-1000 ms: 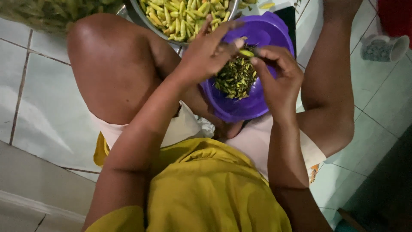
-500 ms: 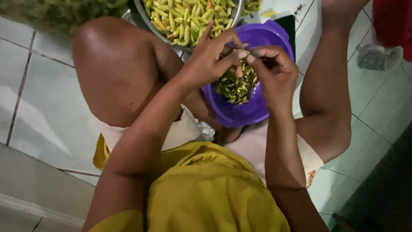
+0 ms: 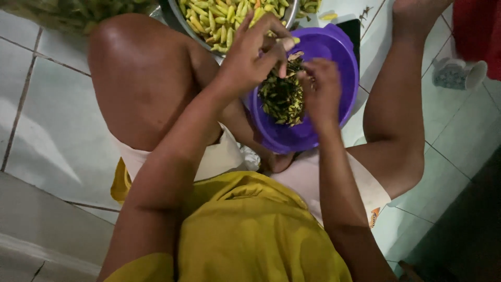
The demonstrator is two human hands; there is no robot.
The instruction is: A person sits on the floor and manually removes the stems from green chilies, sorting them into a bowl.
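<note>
I sit on a tiled floor with a purple plastic bowl [image 3: 334, 57] between my knees. A heap of dark green stems [image 3: 283, 96] lies in it. My left hand [image 3: 255, 52] pinches a small yellow-green chili [image 3: 290, 42] between thumb and fingers, above the bowl's far rim. My right hand [image 3: 319, 89] hovers over the stem heap with its fingers curled downward; whether anything is in them is hidden. A metal basin [image 3: 180, 18] full of yellow-green chilies [image 3: 219, 21] stands just beyond the purple bowl.
A heap of green chilies [image 3: 78, 10] lies at the top left. A pale patterned cup [image 3: 459, 73] lies on its side on the tiles at right, next to something red [image 3: 480, 31]. My bare knees flank the bowl on both sides.
Both hands were joined at the chili over the bowl. Now they have parted: the left keeps the chili, and the right has dropped lower over the stem heap.
</note>
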